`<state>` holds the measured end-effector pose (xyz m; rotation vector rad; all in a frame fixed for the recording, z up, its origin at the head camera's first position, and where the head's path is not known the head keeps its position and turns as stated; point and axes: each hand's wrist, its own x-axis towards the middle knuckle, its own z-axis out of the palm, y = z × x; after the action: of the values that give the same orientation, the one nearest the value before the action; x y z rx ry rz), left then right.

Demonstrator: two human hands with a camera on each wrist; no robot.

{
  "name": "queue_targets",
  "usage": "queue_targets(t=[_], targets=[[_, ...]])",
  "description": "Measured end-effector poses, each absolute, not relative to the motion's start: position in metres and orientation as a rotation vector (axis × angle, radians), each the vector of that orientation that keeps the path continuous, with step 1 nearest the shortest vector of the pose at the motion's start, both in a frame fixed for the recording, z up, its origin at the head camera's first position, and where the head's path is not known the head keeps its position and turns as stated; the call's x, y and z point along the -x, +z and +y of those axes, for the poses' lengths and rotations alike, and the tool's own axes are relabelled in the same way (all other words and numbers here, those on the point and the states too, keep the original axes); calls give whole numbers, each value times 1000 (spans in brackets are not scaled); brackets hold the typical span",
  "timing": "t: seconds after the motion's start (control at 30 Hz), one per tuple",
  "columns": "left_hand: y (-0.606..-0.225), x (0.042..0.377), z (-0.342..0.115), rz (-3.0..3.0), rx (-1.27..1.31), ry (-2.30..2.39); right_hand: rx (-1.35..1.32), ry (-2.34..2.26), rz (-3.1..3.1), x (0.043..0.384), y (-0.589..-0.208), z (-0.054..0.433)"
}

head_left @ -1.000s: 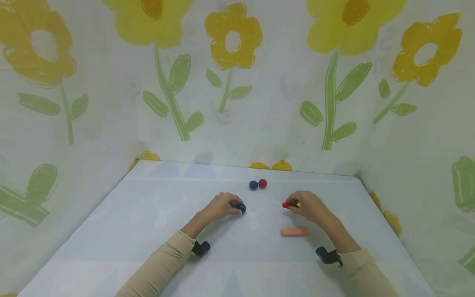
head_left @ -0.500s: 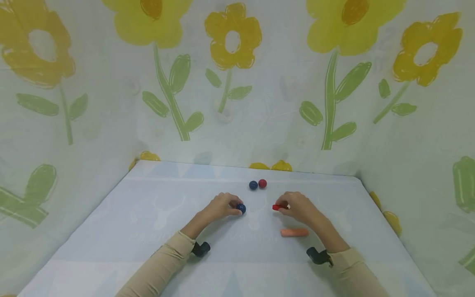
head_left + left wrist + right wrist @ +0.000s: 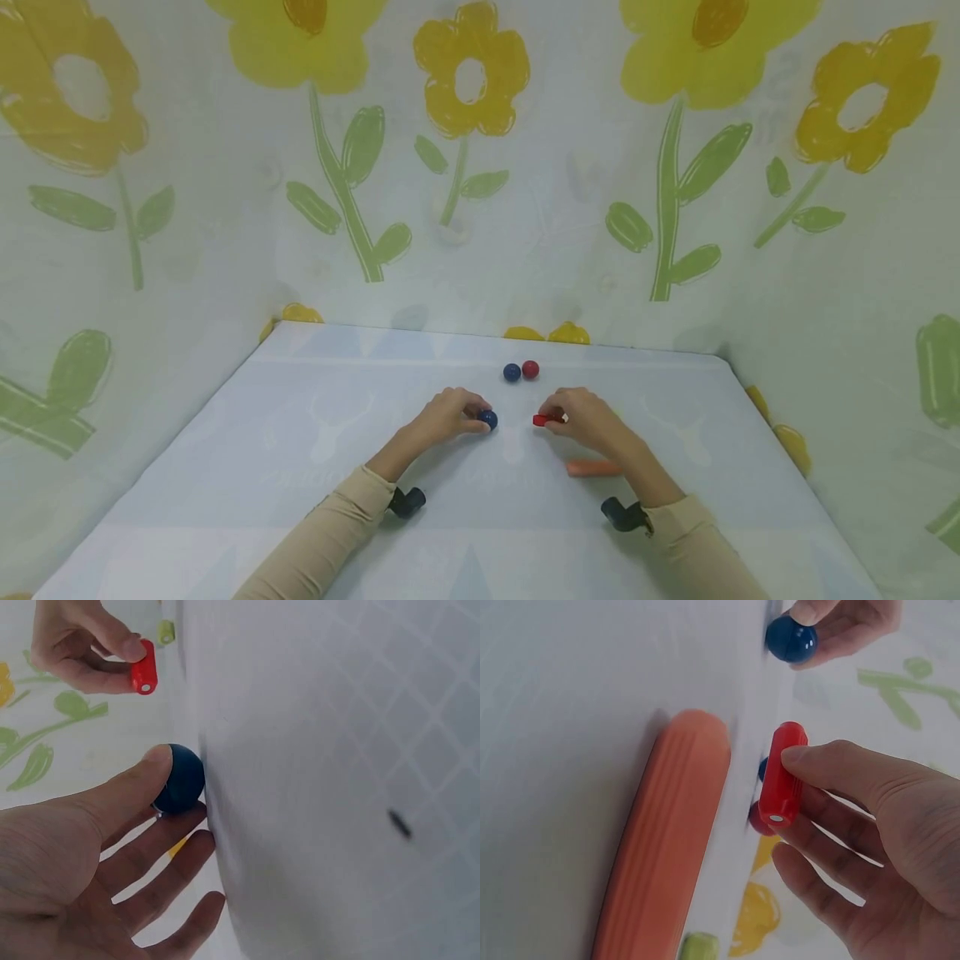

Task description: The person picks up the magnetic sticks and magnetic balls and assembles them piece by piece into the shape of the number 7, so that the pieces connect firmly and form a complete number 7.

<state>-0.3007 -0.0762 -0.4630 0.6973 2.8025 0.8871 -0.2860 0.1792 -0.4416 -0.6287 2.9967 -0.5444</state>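
Note:
Between thumb and fingertips, my left hand pinches a shiny dark blue ball at the table surface. My right hand holds a short red magnetic rod, with the thumb on one side and fingers behind; a small round silvery spot shows on its end. In the head view the rod points left toward the blue ball, with a gap between them. An orange ribbed rod, longer than the red one, lies on the table below my right hand, partly behind the wrist in the head view.
Behind the hands, a second blue ball and a red ball sit side by side on the white table. A yellow-green piece lies beyond the orange rod. Flower-printed cloth encloses the table's back and sides.
My right hand has moved left with the red rod, bringing it closer to the blue ball. The left hand and its ball have stayed in place.

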Motion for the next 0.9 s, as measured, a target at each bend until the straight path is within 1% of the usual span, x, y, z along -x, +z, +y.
queue_targets(t=[0.17, 0.9], targets=[[-464, 301, -75, 2796, -658, 881, 629, -555, 2968, 286, -442, 171], [-462, 301, -72, 2805, -643, 882, 704, -537, 2967, 291, -449, 157]])
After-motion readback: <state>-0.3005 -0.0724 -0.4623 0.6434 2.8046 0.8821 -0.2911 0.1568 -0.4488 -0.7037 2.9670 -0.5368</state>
